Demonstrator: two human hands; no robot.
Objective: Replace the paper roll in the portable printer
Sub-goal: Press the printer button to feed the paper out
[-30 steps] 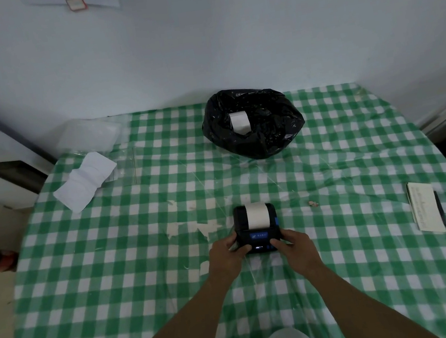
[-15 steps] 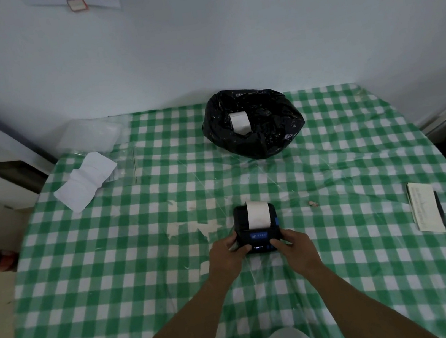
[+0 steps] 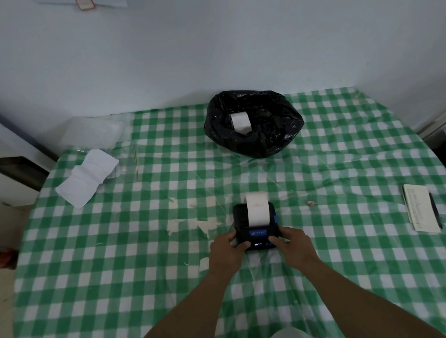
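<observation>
A: Take the printer (image 3: 257, 229) as the landmark. What lies far to its left?

B: A crumpled white paper sheet (image 3: 87, 177), up toward the back-left corner of the green-checked surface (image 3: 115, 271), with a clear plastic tray (image 3: 92, 132) just behind it. Nearer, just left of the printer, some torn white scraps (image 3: 207, 224) lie flat.

A: And the hands?

B: The left hand (image 3: 226, 250) is curled around the printer's near-left corner, thumb on top by the front panel. The printer sits on the surface, a little nearer than the middle. A strip of white paper (image 3: 257, 208) comes out of its top and curves away from the person.

A: The other side?

B: The right hand (image 3: 292, 245) is closed on the near-right corner, thumb lying over the front edge. Both hands grip the body; neither touches the paper strip.

A: Behind the printer?

B: A black plastic bag (image 3: 255, 122), open at the top, well apart from it toward the wall, with a white paper roll (image 3: 240, 122) lying inside.

A: Further right?

B: A tiny scrap (image 3: 311, 202) just right of the printer, then a notepad (image 3: 420, 207) near the surface's right edge, a dark pen (image 3: 435, 209) lying along its right side.
</observation>
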